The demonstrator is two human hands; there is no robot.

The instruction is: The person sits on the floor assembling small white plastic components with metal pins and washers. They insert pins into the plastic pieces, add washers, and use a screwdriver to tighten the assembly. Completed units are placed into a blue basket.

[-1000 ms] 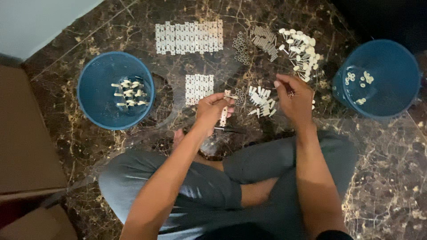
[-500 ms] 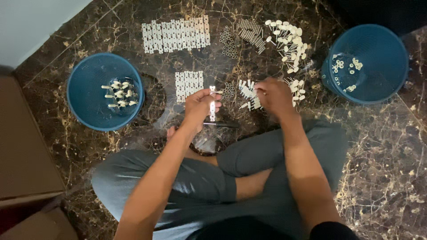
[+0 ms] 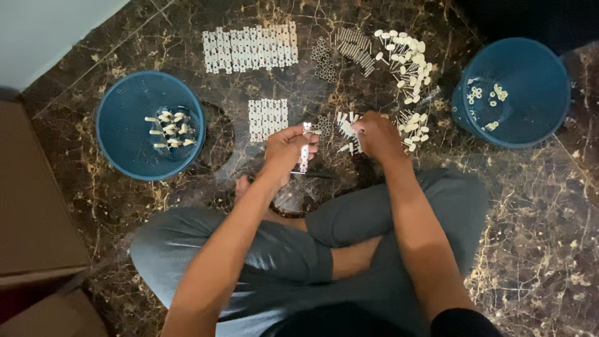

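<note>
Left hand [image 3: 288, 145] fingers pinched shut on a small white plastic strip [image 3: 304, 150], held with its long axis running up-down in view, just clear of the dark marble floor [image 3: 536, 237]. Right hand [image 3: 376, 134] fingers closed down into a loose cluster of white pegs [image 3: 347, 128] lying just to the strip's right, so the right hand sat nearer them; whether a peg was actually gripped could not be told. Blue baskets [image 3: 118, 134] stood well apart on either side

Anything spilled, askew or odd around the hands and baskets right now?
Nothing stands out. Both blue baskets stand upright with parts inside, and the white strips, metal pieces and white pegs lie in separate groups on the floor.
</note>
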